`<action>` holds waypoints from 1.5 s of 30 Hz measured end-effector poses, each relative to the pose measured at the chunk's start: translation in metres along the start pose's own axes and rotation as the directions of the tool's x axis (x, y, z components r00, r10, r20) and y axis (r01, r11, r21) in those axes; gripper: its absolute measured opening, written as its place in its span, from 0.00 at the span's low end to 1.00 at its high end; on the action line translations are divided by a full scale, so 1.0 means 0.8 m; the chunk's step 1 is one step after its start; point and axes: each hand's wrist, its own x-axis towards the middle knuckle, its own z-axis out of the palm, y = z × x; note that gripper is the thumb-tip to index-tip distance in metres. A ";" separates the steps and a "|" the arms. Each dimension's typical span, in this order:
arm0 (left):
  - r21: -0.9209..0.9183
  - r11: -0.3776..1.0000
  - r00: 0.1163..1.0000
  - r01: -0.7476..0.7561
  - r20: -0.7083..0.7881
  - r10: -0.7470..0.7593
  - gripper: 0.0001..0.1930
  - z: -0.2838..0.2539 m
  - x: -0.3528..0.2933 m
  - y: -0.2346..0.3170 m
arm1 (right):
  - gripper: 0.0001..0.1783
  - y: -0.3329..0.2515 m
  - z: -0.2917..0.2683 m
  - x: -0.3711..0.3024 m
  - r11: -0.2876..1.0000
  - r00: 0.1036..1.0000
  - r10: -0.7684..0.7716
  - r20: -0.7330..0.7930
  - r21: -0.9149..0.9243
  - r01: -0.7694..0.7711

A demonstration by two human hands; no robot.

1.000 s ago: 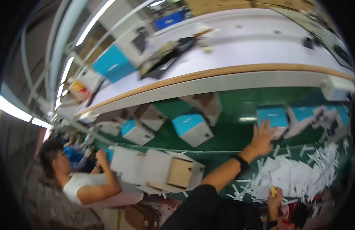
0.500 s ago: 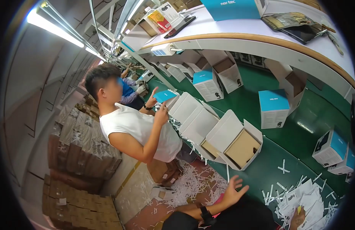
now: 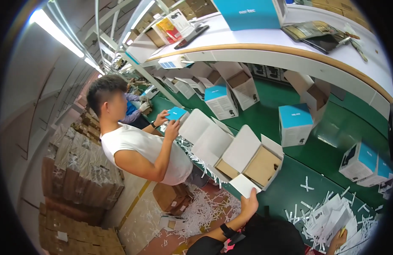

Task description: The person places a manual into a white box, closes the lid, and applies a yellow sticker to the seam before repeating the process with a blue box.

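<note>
A white carton [image 3: 264, 163] stands with its lid raised on the green work surface, a brown cardboard insert [image 3: 262, 164] inside. My left hand [image 3: 249, 204] is at its near left corner, thumb and fingers closed on a white side flap [image 3: 245, 186]. At the lower right, my right hand [image 3: 337, 241] closes around a small yellow object [image 3: 342, 232], whose kind is unclear. That hand is beside a heap of white printed sheets [image 3: 330, 219] and cut paper strips. Beyond the first carton, a second open white carton [image 3: 212, 144] touches it.
A co-worker in a white top [image 3: 143, 148] handles a blue-topped box [image 3: 178, 113] at the left. More blue-and-white boxes [image 3: 295, 123] stand across the green surface [image 3: 290, 172]. A white shelf [image 3: 264, 36] runs above. Paper scraps [image 3: 205, 204] and a brown carton [image 3: 171, 197] lie on the floor.
My left hand has moved from open in the air to the carton's near flap, which now sticks outward. The co-worker's hands have come together on the blue-topped box. The whole view has shifted slightly.
</note>
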 end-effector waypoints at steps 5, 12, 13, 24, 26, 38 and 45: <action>-0.002 1.000 0.975 0.022 0.220 -0.021 0.19 0.013 0.013 -0.002 | 0.04 -0.005 0.006 0.021 0.905 0.988 0.153 -0.011 0.404 -0.136; 0.075 0.983 0.822 -0.170 0.561 0.099 0.25 0.086 0.001 0.045 | 0.11 -0.466 -0.051 0.136 0.682 0.873 -0.487 0.031 0.638 0.358; 0.097 0.981 0.772 -0.166 0.632 0.068 0.25 0.092 0.003 0.052 | 0.11 -0.490 -0.047 0.145 0.678 0.843 -0.539 -0.008 0.589 0.439; 0.011 0.850 0.502 -0.526 0.811 0.300 0.19 0.097 0.022 0.075 | 0.12 -0.510 0.019 0.123 0.569 0.726 -0.673 -0.141 0.528 0.630; 0.015 0.821 0.427 -0.571 0.860 0.281 0.16 0.094 0.035 0.082 | 0.13 -0.503 0.020 0.107 0.619 0.812 -0.582 -0.049 0.621 0.481; -0.031 0.536 0.354 -0.843 0.719 0.598 0.25 0.109 0.055 0.103 | 0.16 -0.388 0.011 0.095 0.590 0.983 0.152 0.098 0.790 -0.170; -0.062 0.237 0.041 -0.970 0.911 0.410 0.39 0.162 -0.011 0.131 | 0.29 -0.422 0.023 0.106 0.854 0.932 -0.072 0.356 0.505 -0.127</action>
